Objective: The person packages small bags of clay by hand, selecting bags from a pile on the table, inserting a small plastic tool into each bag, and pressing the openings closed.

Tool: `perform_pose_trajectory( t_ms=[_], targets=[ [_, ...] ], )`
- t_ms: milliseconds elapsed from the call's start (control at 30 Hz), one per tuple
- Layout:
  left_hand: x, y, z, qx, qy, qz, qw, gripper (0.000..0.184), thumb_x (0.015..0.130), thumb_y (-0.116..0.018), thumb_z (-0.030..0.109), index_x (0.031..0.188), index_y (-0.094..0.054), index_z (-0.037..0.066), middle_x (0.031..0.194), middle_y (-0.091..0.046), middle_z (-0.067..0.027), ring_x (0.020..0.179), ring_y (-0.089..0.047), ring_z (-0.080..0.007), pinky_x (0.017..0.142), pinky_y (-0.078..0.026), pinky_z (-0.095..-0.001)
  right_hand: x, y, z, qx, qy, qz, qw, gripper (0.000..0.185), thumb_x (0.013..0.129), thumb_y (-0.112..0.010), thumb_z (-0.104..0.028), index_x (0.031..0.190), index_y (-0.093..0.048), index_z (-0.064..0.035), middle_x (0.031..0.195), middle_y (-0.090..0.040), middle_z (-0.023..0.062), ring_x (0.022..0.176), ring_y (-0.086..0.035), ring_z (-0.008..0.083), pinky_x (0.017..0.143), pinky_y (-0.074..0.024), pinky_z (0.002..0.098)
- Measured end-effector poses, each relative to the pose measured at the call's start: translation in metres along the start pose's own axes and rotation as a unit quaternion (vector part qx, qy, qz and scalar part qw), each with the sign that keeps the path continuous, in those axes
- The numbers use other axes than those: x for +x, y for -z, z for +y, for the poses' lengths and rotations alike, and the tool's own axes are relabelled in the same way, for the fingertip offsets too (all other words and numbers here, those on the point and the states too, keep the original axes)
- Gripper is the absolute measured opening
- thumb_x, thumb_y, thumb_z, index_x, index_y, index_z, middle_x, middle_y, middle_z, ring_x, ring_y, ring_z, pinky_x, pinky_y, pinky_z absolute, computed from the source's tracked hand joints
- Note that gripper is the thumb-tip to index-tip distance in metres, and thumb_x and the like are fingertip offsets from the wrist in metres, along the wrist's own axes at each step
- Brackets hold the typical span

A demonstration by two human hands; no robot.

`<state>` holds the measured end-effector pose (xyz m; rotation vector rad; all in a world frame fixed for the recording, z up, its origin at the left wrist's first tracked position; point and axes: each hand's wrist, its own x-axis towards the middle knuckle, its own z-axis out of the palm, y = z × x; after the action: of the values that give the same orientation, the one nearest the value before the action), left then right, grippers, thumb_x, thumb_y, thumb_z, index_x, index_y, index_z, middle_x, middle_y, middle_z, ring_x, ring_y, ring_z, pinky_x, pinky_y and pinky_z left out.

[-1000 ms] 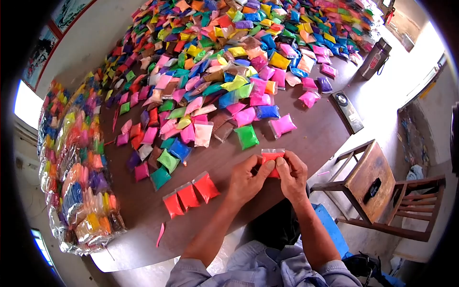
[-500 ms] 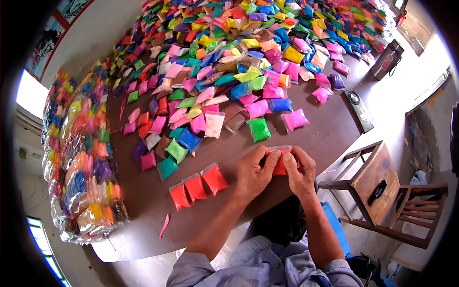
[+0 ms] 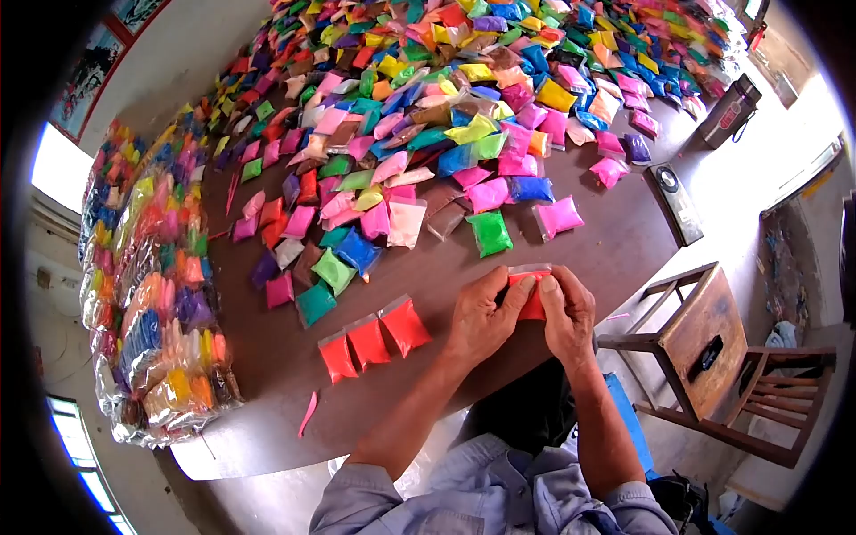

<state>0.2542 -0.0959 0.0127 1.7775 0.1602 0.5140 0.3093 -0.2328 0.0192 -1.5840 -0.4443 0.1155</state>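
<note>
A small red bag is being held by the left hand and the right hand together, one side being pinched by each. It is being gripped near the front edge of the brown table; whether the table is being touched by it cannot be told. Three more red bags are being seen in a row to the left. The back is being covered by a big pile of bright bags.
</note>
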Motion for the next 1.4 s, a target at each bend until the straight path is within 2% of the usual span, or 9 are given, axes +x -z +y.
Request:
perform_pose_trajectory(
  t_ms=[67,133,333,433,633,867,1033,1233,1400],
  targets=[
    [-0.001,0.001,0.0,0.02,-0.004,0.003,1.0,0.029,0.101,-0.071,0.018,0.085,-0.055,-0.001,0.071,-0.057,-0.013,0.062,-0.047,-0.0137,0.056,-0.045,-0.0344,0.001,-0.002,-0.002,0.022,-0.014,0.0,1.0,0.013,0.102,-0.058,-0.006,0.104,-0.067,0.0034,0.084,-0.055,0.0,0.08,-0.052,0.0075,0.071,-0.0436,0.025],
    [0.001,0.003,0.006,0.042,-0.019,-0.001,0.999,0.023,0.1,-0.071,0.014,0.085,-0.061,-0.001,0.069,-0.057,0.0022,0.069,-0.047,-0.0054,0.056,-0.043,-0.0289,0.001,0.001,0.0,0.025,-0.015,-0.013,0.999,0.014,0.103,-0.056,-0.006,0.103,-0.067,0.0032,0.085,-0.056,0.0,0.081,-0.052,0.0069,0.072,-0.0436,0.0239],
    [-0.001,-0.001,0.002,0.01,0.079,-0.076,0.994,0.021,0.1,-0.072,0.019,0.108,-0.07,0.0,0.084,-0.069,-0.0011,0.079,-0.059,-0.0066,0.07,-0.051,-0.027,-0.004,0.008,0.014,0.039,0.018,0.012,0.999,0.007,0.101,-0.06,0.0,0.102,-0.066,0.0036,0.085,-0.056,0.0004,0.08,-0.052,0.0072,0.071,-0.0432,0.0224],
    [-0.001,-0.005,0.001,-0.013,0.026,-0.06,0.998,0.027,0.101,-0.072,0.025,0.1,-0.068,-0.001,0.081,-0.069,-0.0135,0.069,-0.061,-0.0153,0.064,-0.051,-0.0337,-0.004,0.006,0.013,0.034,0.035,0.026,0.998,0.005,0.101,-0.062,0.002,0.102,-0.066,0.0039,0.086,-0.056,0.0008,0.08,-0.052,0.0078,0.072,-0.0434,0.023],
    [0.002,0.001,0.003,0.004,0.01,-0.066,0.998,0.023,0.103,-0.068,0.021,0.113,-0.072,0.0,0.092,-0.074,-0.0158,0.076,-0.069,-0.0218,0.071,-0.054,-0.0338,-0.004,0.001,0.014,0.069,0.004,0.021,0.997,0.011,0.104,-0.059,-0.003,0.107,-0.067,0.0033,0.088,-0.057,0.0015,0.083,-0.055,0.0093,0.074,-0.0446,0.0242],
    [-0.001,-0.005,0.002,-0.034,0.03,-0.026,0.999,0.023,0.099,-0.072,0.02,0.112,-0.074,0.0,0.08,-0.068,-0.0087,0.074,-0.061,-0.0109,0.068,-0.052,-0.0308,-0.002,0.005,0.004,-0.004,0.012,0.013,1.0,0.01,0.102,-0.06,-0.006,0.102,-0.067,0.0018,0.079,-0.06,0.0086,0.076,-0.058,0.0137,0.07,-0.0486,0.0297],
    [-0.002,-0.002,-0.007,0.039,0.032,-0.06,0.997,0.027,0.096,-0.075,0.026,0.101,-0.073,-0.001,0.07,-0.064,-0.0094,0.065,-0.058,-0.0143,0.061,-0.048,-0.0339,-0.005,0.005,0.011,0.003,0.023,0.051,0.998,0.012,0.102,-0.062,-0.008,0.103,-0.068,0.0024,0.083,-0.062,0.01,0.075,-0.06,0.018,0.07,-0.0488,0.0303],
    [-0.001,-0.002,0.005,0.055,-0.029,-0.033,0.998,0.022,0.101,-0.068,0.022,0.106,-0.074,0.001,0.078,-0.068,-0.0144,0.067,-0.061,-0.0182,0.064,-0.05,-0.035,-0.002,-0.001,0.006,0.011,0.04,0.055,0.998,0.018,0.104,-0.062,-0.014,0.109,-0.069,0.0023,0.086,-0.064,0.0122,0.078,-0.063,0.0198,0.072,-0.0505,0.0319],
    [0.0,0.0,0.009,0.065,0.001,-0.051,0.997,0.022,0.102,-0.067,0.019,0.112,-0.074,0.002,0.079,-0.068,-0.0119,0.069,-0.06,-0.0149,0.065,-0.05,-0.0326,-0.002,0.003,0.008,0.002,0.011,0.031,0.999,0.023,0.104,-0.062,-0.018,0.113,-0.067,0.0023,0.087,-0.069,0.0173,0.077,-0.066,0.0235,0.072,-0.0524,0.0331]
  ],
)
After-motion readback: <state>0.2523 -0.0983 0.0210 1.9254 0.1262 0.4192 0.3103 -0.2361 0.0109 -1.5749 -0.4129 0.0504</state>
